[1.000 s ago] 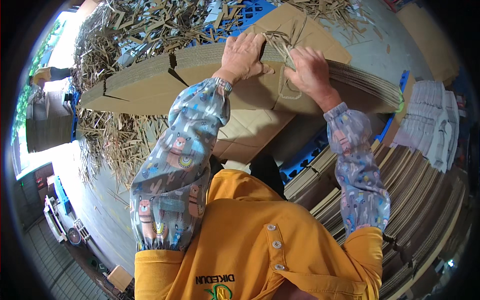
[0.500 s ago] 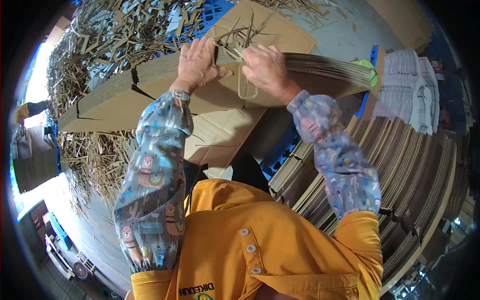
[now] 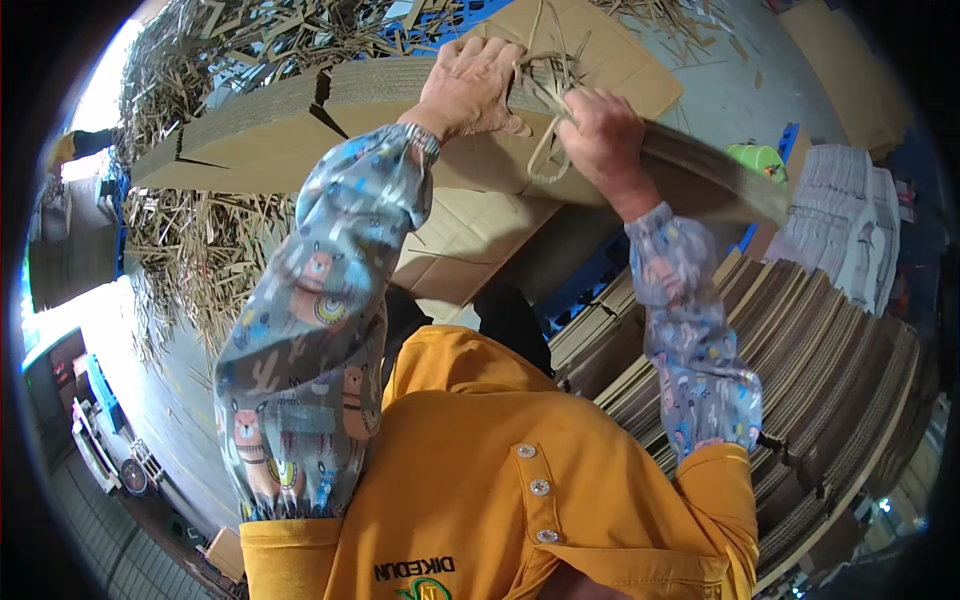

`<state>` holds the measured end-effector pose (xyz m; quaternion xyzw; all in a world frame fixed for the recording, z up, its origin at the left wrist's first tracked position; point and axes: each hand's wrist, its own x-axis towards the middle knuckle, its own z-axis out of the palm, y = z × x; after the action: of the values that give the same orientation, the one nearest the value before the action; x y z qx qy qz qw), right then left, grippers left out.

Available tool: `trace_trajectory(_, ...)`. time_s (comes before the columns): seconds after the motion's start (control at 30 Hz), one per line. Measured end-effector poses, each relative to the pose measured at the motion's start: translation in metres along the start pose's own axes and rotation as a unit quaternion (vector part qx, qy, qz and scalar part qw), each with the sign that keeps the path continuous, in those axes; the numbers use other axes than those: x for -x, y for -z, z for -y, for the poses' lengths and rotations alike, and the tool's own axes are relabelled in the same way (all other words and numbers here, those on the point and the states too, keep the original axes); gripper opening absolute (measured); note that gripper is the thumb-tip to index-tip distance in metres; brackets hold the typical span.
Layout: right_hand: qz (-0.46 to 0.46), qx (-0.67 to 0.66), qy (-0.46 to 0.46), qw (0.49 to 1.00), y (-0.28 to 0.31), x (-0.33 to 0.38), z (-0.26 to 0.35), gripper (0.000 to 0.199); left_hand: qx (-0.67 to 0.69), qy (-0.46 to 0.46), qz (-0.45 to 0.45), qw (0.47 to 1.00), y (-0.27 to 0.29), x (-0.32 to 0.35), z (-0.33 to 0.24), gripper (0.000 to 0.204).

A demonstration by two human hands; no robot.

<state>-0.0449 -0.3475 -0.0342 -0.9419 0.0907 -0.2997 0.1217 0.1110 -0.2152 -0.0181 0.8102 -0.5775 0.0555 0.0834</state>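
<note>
A thick bundle of cut cardboard sheets (image 3: pixel 290 115) stretches across in front of me, its layered edges facing up and away. My left hand (image 3: pixel 475 88) lies open over its upper edge, fingers spread and thumb stretched along the near side. Just right of it, my right hand (image 3: pixel 602 135) is closed in a fist around beige cord (image 3: pixel 545 158). A loop of the cord hangs beside the fist against the bundle's near face. Loose, tangled strands rise between both hands. The bundle's right end is smeared by motion.
Cardboard scraps (image 3: pixel 200 225) are heaped at the left and far side. Stacked cardboard sheets (image 3: pixel 800 350) stand close on my right, with pale cut pieces (image 3: pixel 835 215) beyond. A green roll (image 3: pixel 757 160) sits past the bundle's right end. A flat cardboard sheet (image 3: pixel 610 55) lies behind.
The bundle and both hands now appear farther right, as the whole view has shifted somewhat. The bundle's right end has swung lower. My right hand still grips the cord.
</note>
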Motion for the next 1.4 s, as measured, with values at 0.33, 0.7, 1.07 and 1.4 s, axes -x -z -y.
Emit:
trace_trajectory(0.33, 0.003, -0.056, -0.072, 0.996, 0.01, 0.014, 0.008, 0.011, 0.014, -0.006, 0.011, 1.0, -0.002, 0.013, -0.015, 0.112)
trace_trajectory(0.7, 0.028, -0.125, -0.077, 0.989, 0.03, -0.004, 0.01, 0.011, 0.0, 0.021, 0.045, 0.999, 0.003, 0.016, -0.022, 0.119)
trace_trajectory(1.07, 0.009, -0.08, -0.007, 0.997, 0.035, 0.021, 0.021, 0.012, -0.002, 0.04, 0.075, 0.996, 0.009, 0.027, -0.033, 0.111)
trace_trajectory(1.4, 0.076, 0.049, -0.044, 0.995, 0.022, 0.021, 0.019, 0.02, 0.025, 0.051, 0.061, 0.997, 0.003, 0.02, -0.03, 0.106)
